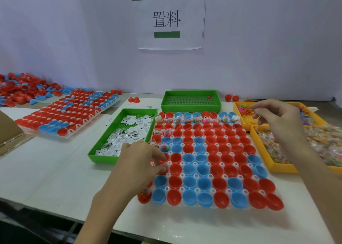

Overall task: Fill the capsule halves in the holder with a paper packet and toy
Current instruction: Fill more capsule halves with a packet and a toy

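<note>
We see the holder (197, 189) in the middle of the worktop (55, 169), close to the front edge. It is packed with red and blue capsule halves (220, 184) standing open side up. The halves in its far row and a few down its left column already carry toy bags (196, 120), small clear bags of coloured bits. One more filled half sits at the holder's near left corner.

The left hand (140, 162) lies over the holder's left edge, fingers curled, with the tips at the red halves there. We cannot tell whether it holds anything. The right hand (277, 119) hangs above the far yellow tray (249, 120), thumb and forefinger drawn close together over the small coloured toys (244, 110). Whether they pinch one we cannot tell.

Just beside the holder's left edge stands a green tray (103, 159) strewn with white paper packets (129, 132). A second green tray (190, 107) stands behind the holder. On the holder's right, the near yellow tray (283, 168) holds a heap of clear bags (325, 142).

Towards the worktop's left edge we see a second holder (70, 112) full of halves. Behind it, at the far left corner, is a loose heap of halves (22, 88). A paper sign (166, 19) hangs on the wall.
</note>
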`<move>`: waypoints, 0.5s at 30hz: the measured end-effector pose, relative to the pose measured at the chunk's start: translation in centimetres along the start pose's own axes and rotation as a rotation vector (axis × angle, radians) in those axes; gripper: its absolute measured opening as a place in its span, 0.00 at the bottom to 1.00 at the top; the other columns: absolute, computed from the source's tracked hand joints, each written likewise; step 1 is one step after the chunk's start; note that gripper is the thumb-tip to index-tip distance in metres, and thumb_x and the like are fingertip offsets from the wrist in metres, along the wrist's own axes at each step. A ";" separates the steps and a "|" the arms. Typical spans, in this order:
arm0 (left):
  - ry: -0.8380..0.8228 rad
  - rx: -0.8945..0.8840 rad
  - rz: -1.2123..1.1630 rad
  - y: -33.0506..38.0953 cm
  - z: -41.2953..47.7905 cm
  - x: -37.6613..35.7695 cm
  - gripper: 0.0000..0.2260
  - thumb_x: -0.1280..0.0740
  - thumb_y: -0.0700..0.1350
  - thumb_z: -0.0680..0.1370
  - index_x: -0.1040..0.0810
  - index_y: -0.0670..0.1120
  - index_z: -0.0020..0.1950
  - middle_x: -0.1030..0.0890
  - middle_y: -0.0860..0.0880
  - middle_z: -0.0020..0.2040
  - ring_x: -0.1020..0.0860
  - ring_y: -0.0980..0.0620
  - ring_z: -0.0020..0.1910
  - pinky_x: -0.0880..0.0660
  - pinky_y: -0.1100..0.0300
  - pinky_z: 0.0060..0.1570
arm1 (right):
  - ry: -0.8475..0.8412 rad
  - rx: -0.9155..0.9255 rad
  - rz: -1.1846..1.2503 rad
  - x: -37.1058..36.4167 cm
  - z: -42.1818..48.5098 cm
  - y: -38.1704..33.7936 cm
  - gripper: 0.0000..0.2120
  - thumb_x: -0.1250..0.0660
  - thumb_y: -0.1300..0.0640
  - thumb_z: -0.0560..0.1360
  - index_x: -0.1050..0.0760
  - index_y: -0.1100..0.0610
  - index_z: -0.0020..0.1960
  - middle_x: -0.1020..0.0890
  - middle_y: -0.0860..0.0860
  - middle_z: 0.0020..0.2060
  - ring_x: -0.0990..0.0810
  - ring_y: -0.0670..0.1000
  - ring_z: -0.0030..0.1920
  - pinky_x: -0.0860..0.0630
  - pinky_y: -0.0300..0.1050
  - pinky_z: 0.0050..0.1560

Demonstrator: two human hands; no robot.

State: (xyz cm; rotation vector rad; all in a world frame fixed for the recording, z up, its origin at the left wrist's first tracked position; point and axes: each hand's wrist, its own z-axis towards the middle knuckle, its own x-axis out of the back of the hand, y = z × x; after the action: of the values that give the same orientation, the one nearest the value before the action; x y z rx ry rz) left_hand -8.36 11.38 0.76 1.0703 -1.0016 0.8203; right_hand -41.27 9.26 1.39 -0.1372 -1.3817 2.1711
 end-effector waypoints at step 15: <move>0.050 -0.017 -0.086 -0.1 -0.5 0.4 0.09 0.24 0.56 0.72 0.15 0.59 0.52 0.22 0.65 0.39 0.26 0.60 0.48 0.26 0.47 0.59 | -0.002 -0.014 -0.037 0.2 0.2 0.5 0.12 0.34 0.62 0.79 0.18 0.48 0.45 0.18 0.43 0.33 0.23 0.40 0.32 0.25 0.34 0.34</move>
State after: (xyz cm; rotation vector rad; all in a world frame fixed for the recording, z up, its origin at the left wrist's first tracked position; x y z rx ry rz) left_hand -8.04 11.89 1.00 1.0664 -0.9128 0.7633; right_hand -41.78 9.03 1.08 -0.1140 -1.3894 2.1320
